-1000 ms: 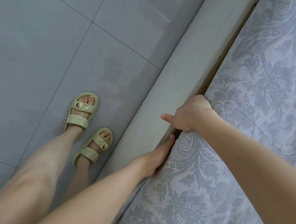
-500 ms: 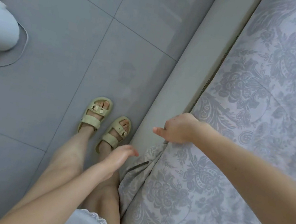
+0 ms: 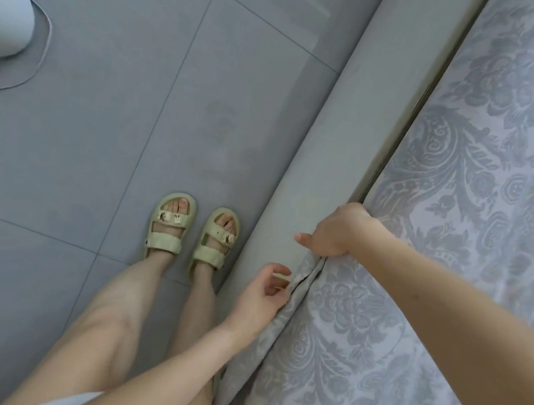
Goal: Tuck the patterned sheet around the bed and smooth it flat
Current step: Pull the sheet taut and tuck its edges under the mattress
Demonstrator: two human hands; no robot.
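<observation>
Grey-and-white patterned cotton, the patterned sheet (image 3: pixel 462 231), is spread over the mattress on the right side of the view. Along the upper part of the edge it is already pushed down into the dark gap beside the padded bed frame (image 3: pixel 356 129). Lower down, a loose fold is seen hanging over the frame, not yet tucked.

The right hand (image 3: pixel 337 233) is closed into a fist at the sheet edge, with the thumb pointing out over the frame; a bunch of cloth appears to be pressed or gripped under it. The left hand (image 3: pixel 262 292) is held just beside the hanging fold, the fingers loosely curled and touching the cloth, but a firm grip cannot be confirmed.

The step in hand is judged to be the tucking of this side edge. For the next move, the loose fold probably must be gathered by the left hand and pushed into the gap below the right fist, while the cloth is kept tight.
</observation>
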